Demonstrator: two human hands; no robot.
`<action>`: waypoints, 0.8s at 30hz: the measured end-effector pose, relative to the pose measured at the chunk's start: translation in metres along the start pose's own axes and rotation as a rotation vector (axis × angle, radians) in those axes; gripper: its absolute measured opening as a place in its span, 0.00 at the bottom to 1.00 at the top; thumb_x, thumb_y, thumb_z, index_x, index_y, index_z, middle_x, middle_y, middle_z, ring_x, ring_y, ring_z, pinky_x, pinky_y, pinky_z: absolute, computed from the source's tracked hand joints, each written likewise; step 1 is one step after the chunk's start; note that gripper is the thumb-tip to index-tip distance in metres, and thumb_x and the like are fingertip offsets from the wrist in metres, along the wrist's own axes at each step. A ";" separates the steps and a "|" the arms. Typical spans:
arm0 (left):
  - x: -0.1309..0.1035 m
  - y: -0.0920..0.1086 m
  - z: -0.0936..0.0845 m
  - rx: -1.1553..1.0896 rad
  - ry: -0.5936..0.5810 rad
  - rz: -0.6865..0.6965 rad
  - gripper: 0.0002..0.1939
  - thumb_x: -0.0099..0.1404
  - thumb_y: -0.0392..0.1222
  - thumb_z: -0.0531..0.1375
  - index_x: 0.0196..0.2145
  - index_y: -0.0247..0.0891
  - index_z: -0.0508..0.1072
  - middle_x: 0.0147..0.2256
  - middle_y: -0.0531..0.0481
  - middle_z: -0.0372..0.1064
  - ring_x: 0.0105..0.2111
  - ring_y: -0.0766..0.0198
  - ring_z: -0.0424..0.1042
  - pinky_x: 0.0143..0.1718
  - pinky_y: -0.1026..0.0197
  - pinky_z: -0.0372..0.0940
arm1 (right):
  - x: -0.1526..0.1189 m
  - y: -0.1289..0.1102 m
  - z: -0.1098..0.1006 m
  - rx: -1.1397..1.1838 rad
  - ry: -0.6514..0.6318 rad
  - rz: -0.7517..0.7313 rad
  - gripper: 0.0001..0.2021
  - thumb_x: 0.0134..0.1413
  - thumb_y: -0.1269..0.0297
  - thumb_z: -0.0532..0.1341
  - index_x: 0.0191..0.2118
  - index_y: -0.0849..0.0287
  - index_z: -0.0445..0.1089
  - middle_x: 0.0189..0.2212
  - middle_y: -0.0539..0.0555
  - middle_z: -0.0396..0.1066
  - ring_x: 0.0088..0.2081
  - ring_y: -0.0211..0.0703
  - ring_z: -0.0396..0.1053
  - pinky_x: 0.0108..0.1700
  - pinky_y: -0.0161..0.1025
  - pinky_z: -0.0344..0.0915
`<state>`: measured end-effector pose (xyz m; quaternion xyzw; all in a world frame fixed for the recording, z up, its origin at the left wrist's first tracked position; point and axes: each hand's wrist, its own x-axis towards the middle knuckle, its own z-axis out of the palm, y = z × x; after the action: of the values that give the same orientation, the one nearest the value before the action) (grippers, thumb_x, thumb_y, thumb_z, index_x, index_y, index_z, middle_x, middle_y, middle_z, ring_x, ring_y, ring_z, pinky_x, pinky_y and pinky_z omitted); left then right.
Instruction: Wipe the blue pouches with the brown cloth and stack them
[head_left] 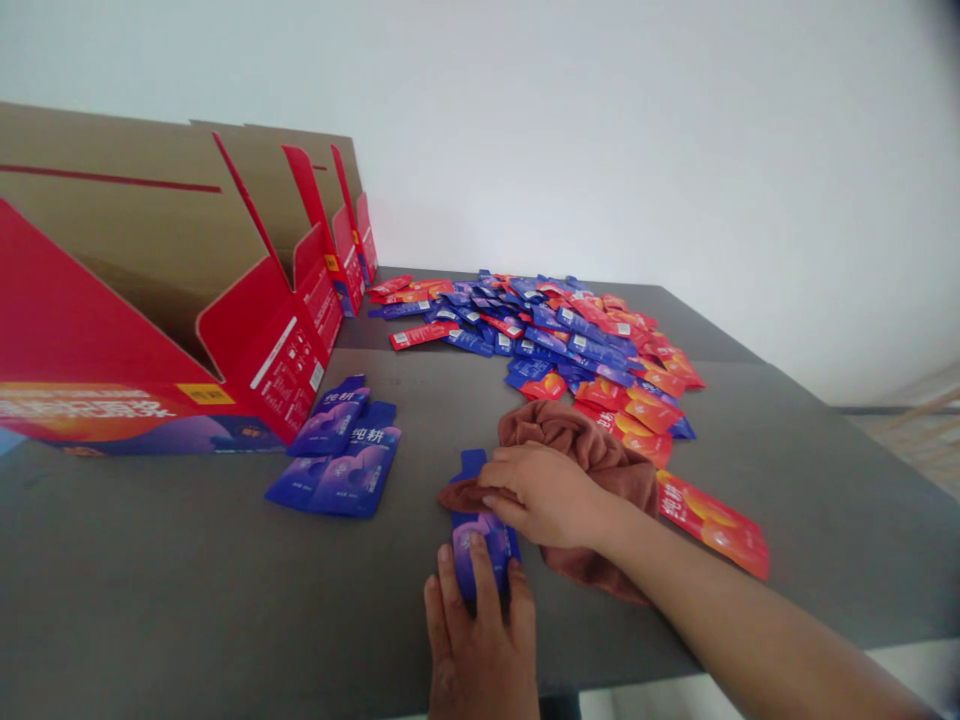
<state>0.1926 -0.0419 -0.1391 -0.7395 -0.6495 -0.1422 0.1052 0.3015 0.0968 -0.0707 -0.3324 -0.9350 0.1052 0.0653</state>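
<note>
A blue pouch (466, 568) with purple fruit print lies flat on the grey table near its front edge. My left hand (481, 640) rests on the pouch's lower end, fingers spread and pressing it from above. My right hand (544, 495) is closed on a brown cloth (577, 435), and a fold of that cloth lies across the pouch's upper part. The rest of the cloth is bunched under and behind my right wrist. To the left lie several similar blue pouches (356, 470), overlapping. A red pouch (716, 522) sits right of the cloth, beyond my forearm.
Open red cartons (262, 380) stand in a row along the left side, flaps raised. A large heap of blue and red pouches (540, 325) covers the back middle of the grey table (187, 590). Behind it is a white wall (570, 130).
</note>
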 end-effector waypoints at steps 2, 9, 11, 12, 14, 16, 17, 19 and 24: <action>-0.001 0.000 0.002 0.006 0.000 -0.006 0.21 0.53 0.37 0.66 0.46 0.46 0.74 0.53 0.37 0.64 0.52 0.33 0.63 0.48 0.37 0.65 | 0.000 0.001 0.000 -0.011 0.009 0.040 0.08 0.60 0.65 0.53 0.34 0.58 0.68 0.31 0.51 0.68 0.35 0.40 0.65 0.36 0.37 0.52; -0.001 0.000 0.003 0.030 0.006 -0.012 0.21 0.54 0.37 0.65 0.47 0.48 0.73 0.54 0.40 0.63 0.53 0.37 0.63 0.49 0.38 0.65 | -0.001 0.000 -0.003 0.003 -0.012 -0.022 0.08 0.60 0.66 0.53 0.37 0.58 0.69 0.32 0.51 0.68 0.35 0.40 0.64 0.36 0.36 0.52; -0.002 -0.001 0.003 0.026 0.001 -0.005 0.21 0.54 0.37 0.65 0.47 0.48 0.73 0.54 0.40 0.63 0.53 0.37 0.63 0.49 0.38 0.65 | -0.002 -0.002 -0.005 0.029 -0.037 -0.080 0.08 0.60 0.65 0.54 0.37 0.58 0.69 0.32 0.52 0.68 0.35 0.40 0.64 0.37 0.36 0.53; -0.002 -0.001 0.003 0.026 -0.002 -0.001 0.22 0.55 0.37 0.64 0.48 0.47 0.73 0.54 0.40 0.63 0.53 0.36 0.63 0.49 0.38 0.65 | -0.002 -0.003 -0.005 0.043 -0.051 -0.103 0.08 0.60 0.65 0.54 0.38 0.58 0.69 0.32 0.52 0.68 0.36 0.40 0.64 0.37 0.36 0.53; -0.003 -0.001 0.003 0.033 0.003 0.004 0.22 0.55 0.35 0.63 0.48 0.47 0.72 0.54 0.39 0.63 0.53 0.35 0.62 0.49 0.37 0.64 | -0.002 -0.004 -0.006 0.062 -0.068 -0.119 0.08 0.59 0.65 0.54 0.38 0.59 0.70 0.33 0.52 0.68 0.36 0.40 0.65 0.38 0.36 0.54; -0.003 -0.001 0.003 0.039 0.004 0.006 0.21 0.56 0.35 0.63 0.48 0.46 0.72 0.55 0.39 0.62 0.54 0.35 0.62 0.49 0.37 0.64 | -0.001 -0.005 -0.006 0.052 -0.068 -0.093 0.08 0.60 0.65 0.54 0.38 0.58 0.70 0.33 0.52 0.68 0.36 0.41 0.65 0.37 0.37 0.54; -0.003 -0.001 0.003 0.038 0.000 0.007 0.21 0.56 0.35 0.63 0.48 0.47 0.72 0.55 0.39 0.62 0.54 0.35 0.62 0.49 0.37 0.64 | -0.001 -0.005 -0.005 0.037 -0.062 -0.065 0.08 0.60 0.65 0.54 0.38 0.58 0.70 0.33 0.52 0.68 0.36 0.41 0.65 0.36 0.37 0.54; -0.002 -0.001 0.002 0.028 -0.007 0.002 0.21 0.55 0.37 0.64 0.47 0.47 0.73 0.54 0.39 0.63 0.53 0.34 0.62 0.48 0.37 0.65 | 0.001 -0.003 -0.004 0.001 -0.047 -0.001 0.09 0.60 0.64 0.53 0.37 0.59 0.69 0.32 0.52 0.68 0.35 0.40 0.65 0.35 0.37 0.53; 0.003 0.000 -0.003 0.006 0.003 -0.022 0.22 0.51 0.38 0.68 0.45 0.46 0.75 0.52 0.38 0.66 0.51 0.34 0.64 0.47 0.39 0.66 | 0.001 0.002 -0.002 -0.031 -0.027 0.056 0.08 0.60 0.65 0.53 0.37 0.59 0.69 0.32 0.52 0.68 0.35 0.40 0.64 0.35 0.37 0.52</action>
<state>0.1931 -0.0404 -0.1349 -0.7320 -0.6577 -0.1424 0.1067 0.3024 0.0997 -0.0693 -0.3578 -0.9277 0.0968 0.0445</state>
